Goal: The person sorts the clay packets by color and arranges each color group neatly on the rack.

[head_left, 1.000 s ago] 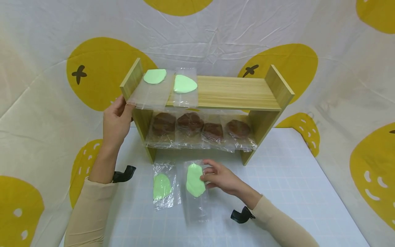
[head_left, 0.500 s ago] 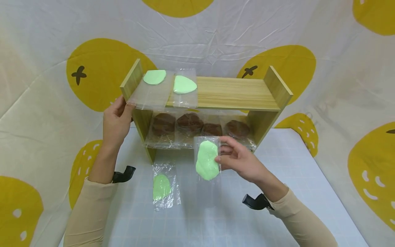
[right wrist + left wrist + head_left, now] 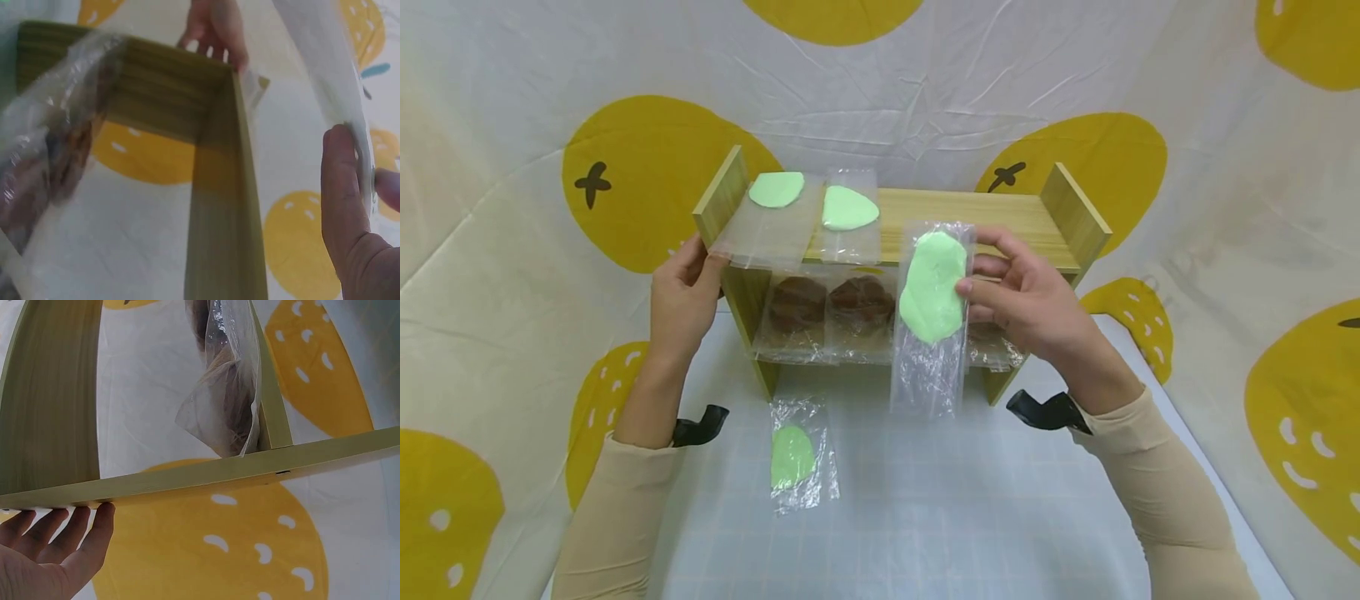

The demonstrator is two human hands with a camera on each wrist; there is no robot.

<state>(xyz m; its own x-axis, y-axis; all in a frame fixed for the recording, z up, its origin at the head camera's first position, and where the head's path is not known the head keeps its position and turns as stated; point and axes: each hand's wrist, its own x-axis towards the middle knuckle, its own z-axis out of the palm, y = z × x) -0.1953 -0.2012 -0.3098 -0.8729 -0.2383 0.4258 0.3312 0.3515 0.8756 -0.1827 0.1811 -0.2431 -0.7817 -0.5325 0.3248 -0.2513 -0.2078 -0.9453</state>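
Observation:
In the head view my right hand pinches the edge of a clear plastic bag with a flat light-green piece inside. The bag hangs upright in front of the wooden shelf. My left hand grips the shelf's left side panel near the upper board. The left wrist view shows the left fingertips against that panel's outer face. Two bagged green pieces lie on the top board, one at the left and one beside it. Another bagged green piece lies on the table.
Bagged dark brown round pieces stand in a row on the lower shelf, the right ones partly hidden by the held bag. The shelf stands on a pale table. A white cloth with yellow patterns hangs behind.
My right hand has lifted the green piece's bag off the table, up and to the right, to the height of the top board's front edge. The left hand has stayed on the shelf.

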